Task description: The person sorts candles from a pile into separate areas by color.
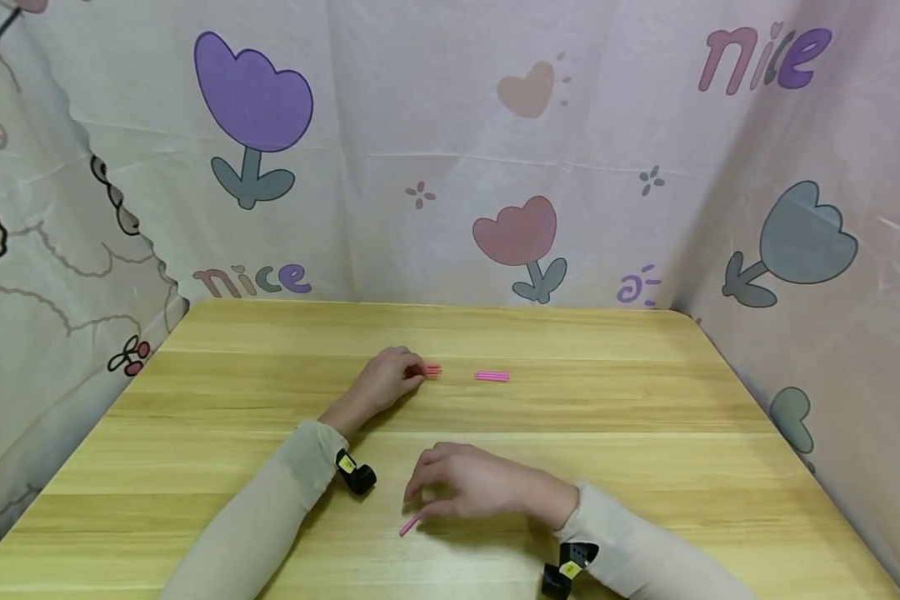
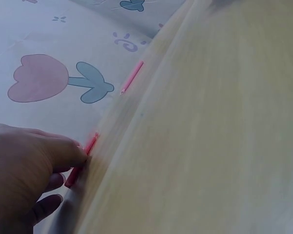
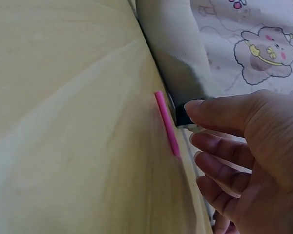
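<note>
Toward the back of the table, my left hand [image 1: 393, 375] pinches a small bundle of short red sticks [image 2: 91, 145], with fingertips on both sides of it. The right end of that bundle pokes out past my fingers in the head view. A row of pink sticks [image 1: 492, 377] lies flat just to its right. Nearer the front, my right hand [image 1: 476, 482] hovers over a single pink stick [image 3: 167, 124] lying on the wood. In the right wrist view its thumb and fingers are spread apart, with a gap between them and that stick.
All the sticks lie on a light wooden table [image 1: 607, 400]. Behind it and along the sides hangs a pale cloth [image 1: 420, 100] printed with flowers and words. Black wrist cameras [image 1: 356, 475] are strapped over both beige sleeves [image 1: 258, 517].
</note>
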### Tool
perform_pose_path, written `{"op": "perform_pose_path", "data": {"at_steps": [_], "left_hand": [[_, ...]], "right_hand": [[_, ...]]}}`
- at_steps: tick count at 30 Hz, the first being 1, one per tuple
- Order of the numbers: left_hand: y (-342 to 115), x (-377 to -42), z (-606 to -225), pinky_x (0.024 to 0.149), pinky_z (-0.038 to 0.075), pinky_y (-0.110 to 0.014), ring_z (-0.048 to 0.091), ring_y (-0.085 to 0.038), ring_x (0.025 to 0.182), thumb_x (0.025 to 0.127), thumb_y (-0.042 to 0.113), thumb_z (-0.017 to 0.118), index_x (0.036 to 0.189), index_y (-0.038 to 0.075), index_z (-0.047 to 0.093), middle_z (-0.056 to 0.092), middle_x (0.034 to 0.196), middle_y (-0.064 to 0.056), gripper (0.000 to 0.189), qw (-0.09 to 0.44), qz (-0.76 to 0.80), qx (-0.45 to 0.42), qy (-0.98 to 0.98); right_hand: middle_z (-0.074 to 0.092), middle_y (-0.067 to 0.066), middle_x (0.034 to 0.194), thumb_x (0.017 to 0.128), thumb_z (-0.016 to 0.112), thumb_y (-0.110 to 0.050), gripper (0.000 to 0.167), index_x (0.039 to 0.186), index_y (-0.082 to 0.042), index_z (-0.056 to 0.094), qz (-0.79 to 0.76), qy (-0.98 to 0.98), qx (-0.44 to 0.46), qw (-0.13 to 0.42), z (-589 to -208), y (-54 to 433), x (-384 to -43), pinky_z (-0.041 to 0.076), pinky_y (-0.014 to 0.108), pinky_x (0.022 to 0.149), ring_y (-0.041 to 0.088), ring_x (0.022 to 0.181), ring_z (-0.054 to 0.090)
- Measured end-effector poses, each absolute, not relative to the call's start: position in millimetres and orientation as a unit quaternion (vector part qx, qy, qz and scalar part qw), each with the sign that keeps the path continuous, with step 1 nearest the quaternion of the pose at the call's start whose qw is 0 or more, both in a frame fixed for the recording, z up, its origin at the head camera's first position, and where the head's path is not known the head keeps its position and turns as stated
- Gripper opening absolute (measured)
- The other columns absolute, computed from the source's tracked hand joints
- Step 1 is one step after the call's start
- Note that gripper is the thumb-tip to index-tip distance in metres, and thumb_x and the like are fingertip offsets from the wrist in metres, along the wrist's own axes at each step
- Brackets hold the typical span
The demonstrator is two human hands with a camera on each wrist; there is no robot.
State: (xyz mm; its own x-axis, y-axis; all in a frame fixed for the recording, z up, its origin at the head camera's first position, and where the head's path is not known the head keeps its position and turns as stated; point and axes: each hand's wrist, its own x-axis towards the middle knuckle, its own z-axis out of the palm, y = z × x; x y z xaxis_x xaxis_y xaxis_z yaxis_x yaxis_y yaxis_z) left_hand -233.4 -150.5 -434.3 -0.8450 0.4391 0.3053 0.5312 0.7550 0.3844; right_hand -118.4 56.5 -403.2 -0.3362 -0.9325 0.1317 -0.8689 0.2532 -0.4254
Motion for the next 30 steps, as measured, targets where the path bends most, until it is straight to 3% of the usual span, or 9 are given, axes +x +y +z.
{"op": "perform_pose_path", "data": {"at_steps": [17, 30], "left_hand": [[-152, -236, -440, 0.09, 0.046, -0.044, 0.056, -0.027, 0.103, 0.09, 0.018, 0.072, 0.105, 0.011, 0.07, 0.063, 0.11, -0.008, 0.017, 0.1, -0.255, -0.214, -0.938], [-155, -235, -445, 0.091, 0.045, -0.046, 0.057, -0.029, 0.103, 0.09, 0.02, 0.072, 0.121, 0.004, 0.065, 0.063, 0.115, -0.013, 0.035, 0.092, -0.27, -0.204, -0.937]], "right_hand": [[0.061, -0.02, 0.093, 0.094, 0.068, -0.024, 0.009, 0.1, -0.025, 0.074, -0.175, 0.778, -0.601, 0.054, -412, 51, -113, 0.034, 0.006, 0.079, -0.008, 0.084, 0.047], [0.058, -0.015, 0.089, 0.088, 0.071, -0.015, 0.012, 0.098, -0.021, 0.073, -0.161, 0.778, -0.606, 0.047, -412, 53, -114, 0.035, 0.004, 0.074, -0.009, 0.078, 0.044]]}}
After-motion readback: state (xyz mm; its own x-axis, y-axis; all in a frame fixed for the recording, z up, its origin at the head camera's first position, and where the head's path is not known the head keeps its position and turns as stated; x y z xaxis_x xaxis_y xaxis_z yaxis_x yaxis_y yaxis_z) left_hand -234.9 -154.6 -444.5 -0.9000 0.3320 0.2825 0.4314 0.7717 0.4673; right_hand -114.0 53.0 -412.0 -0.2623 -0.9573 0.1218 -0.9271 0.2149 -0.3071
